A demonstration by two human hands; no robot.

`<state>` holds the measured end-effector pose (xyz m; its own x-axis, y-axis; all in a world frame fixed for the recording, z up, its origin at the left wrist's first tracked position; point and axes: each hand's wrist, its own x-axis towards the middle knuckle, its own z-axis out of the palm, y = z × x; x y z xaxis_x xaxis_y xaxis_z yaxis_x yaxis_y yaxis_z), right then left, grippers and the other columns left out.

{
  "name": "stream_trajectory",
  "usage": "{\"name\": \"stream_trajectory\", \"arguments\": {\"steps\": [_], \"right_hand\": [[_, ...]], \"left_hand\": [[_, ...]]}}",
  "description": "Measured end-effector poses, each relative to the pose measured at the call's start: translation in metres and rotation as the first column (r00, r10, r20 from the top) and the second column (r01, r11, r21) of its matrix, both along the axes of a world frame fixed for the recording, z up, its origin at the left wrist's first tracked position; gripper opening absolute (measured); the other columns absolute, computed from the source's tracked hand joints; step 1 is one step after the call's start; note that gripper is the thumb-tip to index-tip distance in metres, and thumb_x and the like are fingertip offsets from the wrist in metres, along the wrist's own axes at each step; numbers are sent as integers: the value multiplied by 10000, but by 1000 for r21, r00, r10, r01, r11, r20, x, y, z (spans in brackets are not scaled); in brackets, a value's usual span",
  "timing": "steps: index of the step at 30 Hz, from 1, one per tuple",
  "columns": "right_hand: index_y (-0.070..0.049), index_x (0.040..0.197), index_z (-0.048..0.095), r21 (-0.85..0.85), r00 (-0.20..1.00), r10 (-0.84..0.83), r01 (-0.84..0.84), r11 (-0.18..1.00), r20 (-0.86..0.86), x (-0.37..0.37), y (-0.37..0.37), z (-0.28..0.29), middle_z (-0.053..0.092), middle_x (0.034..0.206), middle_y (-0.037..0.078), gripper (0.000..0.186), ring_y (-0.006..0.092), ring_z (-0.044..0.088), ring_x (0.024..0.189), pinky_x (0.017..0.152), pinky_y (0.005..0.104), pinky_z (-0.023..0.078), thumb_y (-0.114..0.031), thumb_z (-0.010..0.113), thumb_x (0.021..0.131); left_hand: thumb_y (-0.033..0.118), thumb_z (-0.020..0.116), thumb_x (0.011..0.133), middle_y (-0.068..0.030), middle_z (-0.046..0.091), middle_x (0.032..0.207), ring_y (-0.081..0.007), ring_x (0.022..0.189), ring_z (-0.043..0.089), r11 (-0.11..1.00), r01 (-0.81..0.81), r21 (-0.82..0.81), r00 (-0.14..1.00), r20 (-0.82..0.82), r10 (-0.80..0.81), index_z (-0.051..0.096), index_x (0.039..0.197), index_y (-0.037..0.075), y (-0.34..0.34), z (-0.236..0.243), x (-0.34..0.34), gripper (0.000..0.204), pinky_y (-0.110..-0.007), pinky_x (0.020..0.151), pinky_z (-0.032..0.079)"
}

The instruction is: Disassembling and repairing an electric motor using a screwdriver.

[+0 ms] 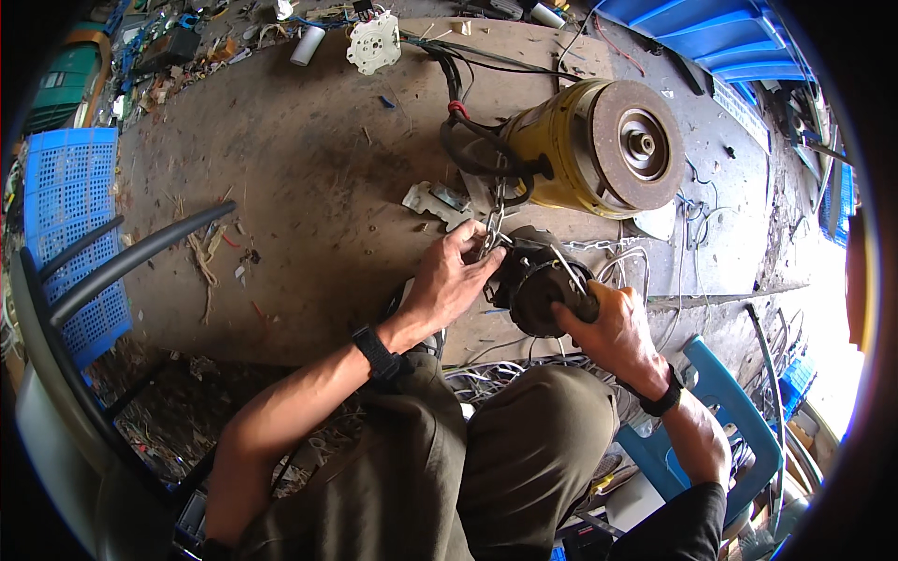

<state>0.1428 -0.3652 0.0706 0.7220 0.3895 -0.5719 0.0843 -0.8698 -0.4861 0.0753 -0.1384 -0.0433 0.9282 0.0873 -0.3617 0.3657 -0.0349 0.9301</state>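
My left hand is closed, its thumb and fingers pinching a silvery metal chain. The chain runs up beside a yellow cylindrical machine, which lies on its side with a round rusty disc at its end. A dark, round, motor-like part sits just right of my left fingertips, at the board's near edge. My right hand wraps round a short dark cylindrical piece at the right side of that part. Its far fingers are partly hidden. An irregular pale metal piece lies beyond my left hand.
Beneath the work lies a large worn board. A blue perforated crate panel and curved black tubes stand at left. Black cables lead to the machine. A blue plastic stool is at lower right. Scrap litters the surroundings.
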Motion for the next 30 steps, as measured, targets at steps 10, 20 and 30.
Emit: {"name": "stream_trajectory", "arguments": {"steps": [10,20,30], "right_hand": [[20,740,666,-93,991,112,-105,990,79,-3,-5,-2,616,596,236,476,437,663,597,645,487,540,-411,747,923],[40,727,676,-21,999,40,-40,999,-13,8,-17,-8,633,620,245,516,441,666,601,675,486,550,-437,774,897],[50,715,678,74,989,138,-142,987,62,6,-18,-17,594,586,221,526,363,647,535,586,449,528,-437,815,859]], "left_hand": [[122,712,986,-209,720,936,-375,828,706,916,46,398,972,195,-133,739,1012,-31,-2,13,6,157,-445,731,555],[143,702,1000,-206,715,930,-382,856,707,935,117,334,979,120,-165,731,1054,-38,-2,13,10,191,-438,745,552],[129,734,999,-249,766,1043,-395,948,755,916,138,377,948,219,-232,748,1107,-76,1,12,17,233,-418,828,595]]}}
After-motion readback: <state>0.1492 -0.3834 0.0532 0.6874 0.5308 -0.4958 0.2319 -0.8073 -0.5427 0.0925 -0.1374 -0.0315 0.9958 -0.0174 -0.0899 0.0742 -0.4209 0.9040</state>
